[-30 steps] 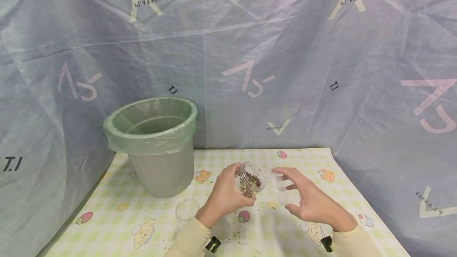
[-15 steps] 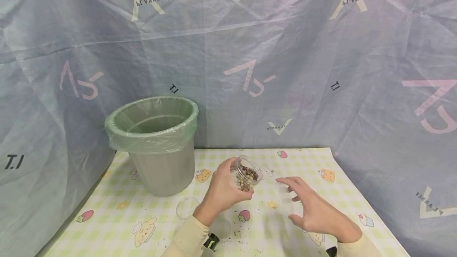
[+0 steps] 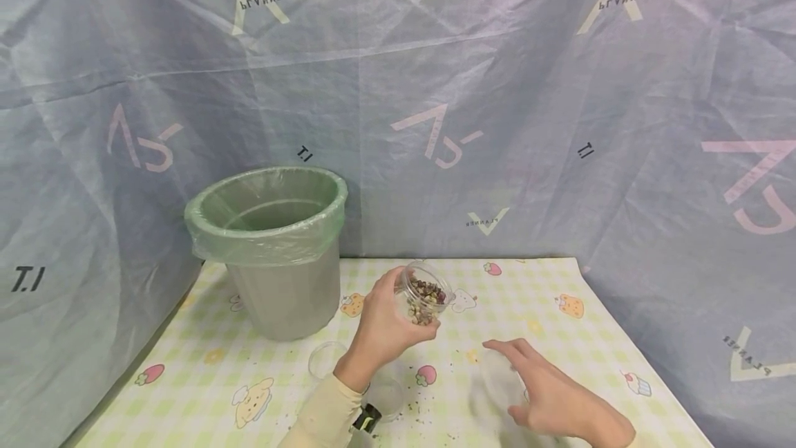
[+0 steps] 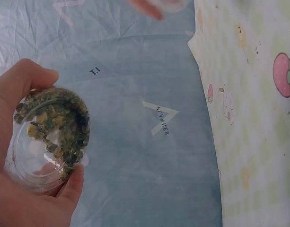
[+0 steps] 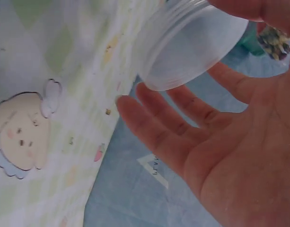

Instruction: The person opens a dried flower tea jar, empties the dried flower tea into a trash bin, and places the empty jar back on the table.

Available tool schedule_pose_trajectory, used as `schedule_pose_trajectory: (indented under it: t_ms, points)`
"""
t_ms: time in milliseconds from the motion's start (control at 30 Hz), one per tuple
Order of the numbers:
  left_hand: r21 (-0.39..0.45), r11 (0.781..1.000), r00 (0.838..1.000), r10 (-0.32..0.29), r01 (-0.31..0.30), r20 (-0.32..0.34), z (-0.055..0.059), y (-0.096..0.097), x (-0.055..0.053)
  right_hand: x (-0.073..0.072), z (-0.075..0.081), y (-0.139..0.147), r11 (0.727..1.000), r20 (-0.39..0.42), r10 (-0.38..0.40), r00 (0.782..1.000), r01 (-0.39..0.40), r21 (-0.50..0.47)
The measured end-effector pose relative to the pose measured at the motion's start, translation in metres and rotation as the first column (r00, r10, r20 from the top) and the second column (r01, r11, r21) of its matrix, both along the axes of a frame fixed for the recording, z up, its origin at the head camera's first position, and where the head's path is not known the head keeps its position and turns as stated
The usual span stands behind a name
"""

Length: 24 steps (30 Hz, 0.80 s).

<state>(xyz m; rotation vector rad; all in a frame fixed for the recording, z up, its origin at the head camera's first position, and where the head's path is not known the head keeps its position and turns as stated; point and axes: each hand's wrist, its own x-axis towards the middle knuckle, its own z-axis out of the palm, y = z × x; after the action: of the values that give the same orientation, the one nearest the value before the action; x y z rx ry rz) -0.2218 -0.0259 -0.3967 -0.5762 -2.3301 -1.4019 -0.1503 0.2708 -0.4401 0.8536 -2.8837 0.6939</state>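
My left hand (image 3: 385, 327) grips a clear plastic jar (image 3: 407, 303), its open mouth tilted to the right. Dried flower and leaf bits (image 3: 429, 292) fill part of it; in the left wrist view they lie along one side of the jar (image 4: 38, 163). My right hand (image 3: 547, 389) holds a clear, empty-looking plastic jar (image 3: 497, 372) between thumb and fingers, low over the table and apart from the left one. A ridged rim shows on this jar (image 5: 192, 52) in the right wrist view, where part of the right hand (image 5: 220, 146) lies below it.
A grey bin (image 3: 286, 303) with a green liner stands at the back left. Two clear round plastic pieces (image 3: 327, 359) lie near my left forearm, the second partly hidden. Small crumbs (image 3: 413, 406) dot the checked tablecloth (image 3: 205, 399). A grey-blue curtain (image 3: 528, 123) hangs behind.
My left hand has risen slightly to the left with the filled jar, turning its mouth more upward. My right hand has moved down with its jar, widening the gap between them.
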Motion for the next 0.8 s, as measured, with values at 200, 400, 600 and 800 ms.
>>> schedule_pose_trajectory:
  t_ms: [200, 400, 600, 800]
  points:
    - [0.024, 0.999, 1.0, 0.025, -0.025, 0.004, 0.002, -0.002, 0.002, 0.01, -0.008, 0.002, 0.996, 0.011, -0.04, 0.999, 0.039, 0.075]
    - [0.053, 0.997, 0.999, 0.047, -0.047, 0.001, 0.005, -0.003, 0.002, 0.017, -0.015, 0.001, 0.983, 0.034, -0.114, 0.993, 0.108, 0.146]
    - [0.087, 0.993, 0.996, 0.083, -0.08, -0.02, 0.01, -0.006, 0.004, 0.019, -0.017, -0.001, 0.974, 0.113, -0.146, 0.983, 0.123, 0.188]
    - [0.115, 0.99, 0.996, 0.084, -0.079, -0.037, 0.016, -0.01, 0.005, 0.018, -0.019, -0.001, 0.971, 0.186, -0.179, 0.966, 0.143, 0.191]
